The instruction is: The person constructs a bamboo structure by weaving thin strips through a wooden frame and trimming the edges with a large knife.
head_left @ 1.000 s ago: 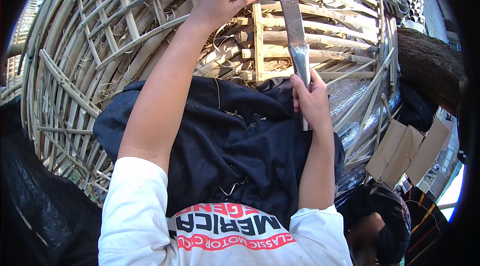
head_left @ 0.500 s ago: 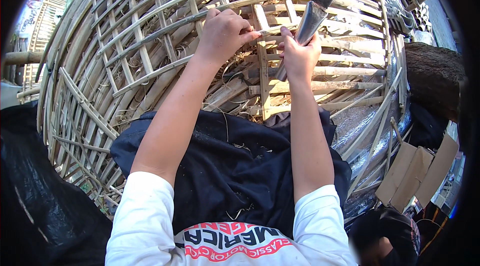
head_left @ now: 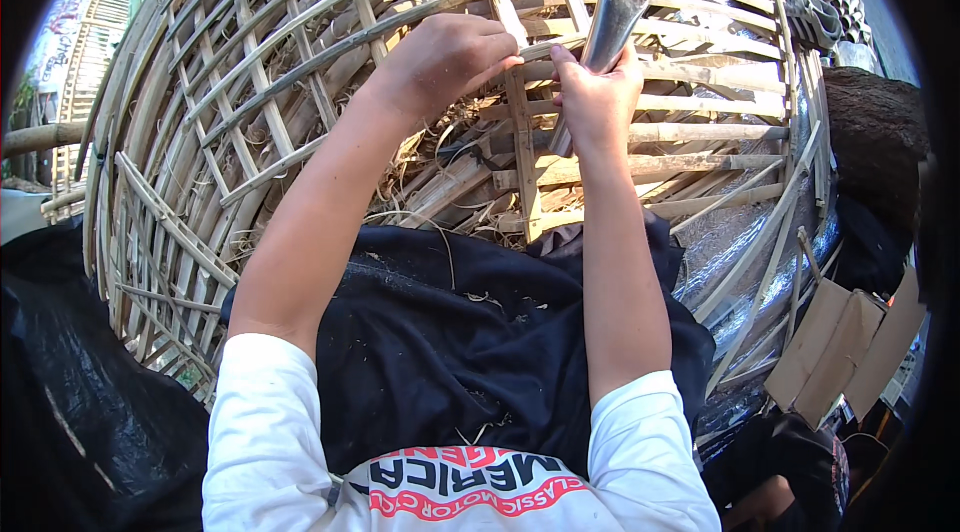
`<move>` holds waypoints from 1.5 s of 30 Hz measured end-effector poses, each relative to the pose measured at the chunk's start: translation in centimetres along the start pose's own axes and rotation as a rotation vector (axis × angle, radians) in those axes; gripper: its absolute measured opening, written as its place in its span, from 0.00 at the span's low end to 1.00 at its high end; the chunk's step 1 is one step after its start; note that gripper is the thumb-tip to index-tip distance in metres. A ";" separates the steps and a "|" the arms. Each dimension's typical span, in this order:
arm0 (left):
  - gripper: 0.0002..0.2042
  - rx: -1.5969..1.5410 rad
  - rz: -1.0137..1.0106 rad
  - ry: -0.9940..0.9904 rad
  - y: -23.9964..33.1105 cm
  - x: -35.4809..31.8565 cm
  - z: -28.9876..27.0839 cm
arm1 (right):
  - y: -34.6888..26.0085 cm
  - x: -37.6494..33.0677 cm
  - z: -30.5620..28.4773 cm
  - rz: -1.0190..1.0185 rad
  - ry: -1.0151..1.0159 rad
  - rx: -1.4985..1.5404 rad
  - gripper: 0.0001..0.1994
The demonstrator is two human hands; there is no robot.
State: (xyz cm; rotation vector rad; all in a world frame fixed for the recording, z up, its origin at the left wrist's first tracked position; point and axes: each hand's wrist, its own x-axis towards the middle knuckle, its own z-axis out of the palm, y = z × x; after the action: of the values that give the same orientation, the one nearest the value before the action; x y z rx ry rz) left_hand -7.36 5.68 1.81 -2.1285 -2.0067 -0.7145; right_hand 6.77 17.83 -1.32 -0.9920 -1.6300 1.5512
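Note:
A woven lattice of split bamboo spreads out before me. Closed around the metal handle of a broad-bladed knife is my right hand; the dark blade points away from me and runs out past the top edge. Its thumb also presses near a thin bamboo strip. My left hand pinches that strip, fingertips close to the right thumb. Just below, an upright bamboo slat crosses the lattice. How far the strip runs behind the hands is hidden.
Dark cloth covers my lap, with a few shavings on it. Loose strips and curled shavings lie under the lattice. At right are a log, clear plastic sheeting, an open cardboard box and part of another person.
My left hand has turned slightly and its elbow has swung outward to the left. The knife has shifted up, so less of its blade shows. Both hands stay close together at the strip.

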 end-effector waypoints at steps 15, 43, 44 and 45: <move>0.02 0.364 0.168 -0.605 1.0 5.2 -2.4 | 0.6 0.3 0.2 0.024 -0.009 -0.053 0.14; 0.46 0.174 0.001 -0.464 -3.8 6.2 -2.2 | 0.6 0.2 0.0 -0.001 0.010 -0.086 0.16; 0.47 0.178 -0.064 -0.543 -3.5 6.4 -2.4 | 0.6 0.2 0.0 -0.006 0.009 -0.094 0.16; 0.48 0.068 -0.115 -0.623 -4.2 6.4 -2.2 | 0.7 0.2 0.0 -0.010 0.007 -0.103 0.16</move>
State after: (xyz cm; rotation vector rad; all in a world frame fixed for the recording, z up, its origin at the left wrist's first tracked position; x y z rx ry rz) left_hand -11.95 11.08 5.47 -2.4142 -2.4018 0.0340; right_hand 6.70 17.98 -2.00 -1.0404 -1.7223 1.4678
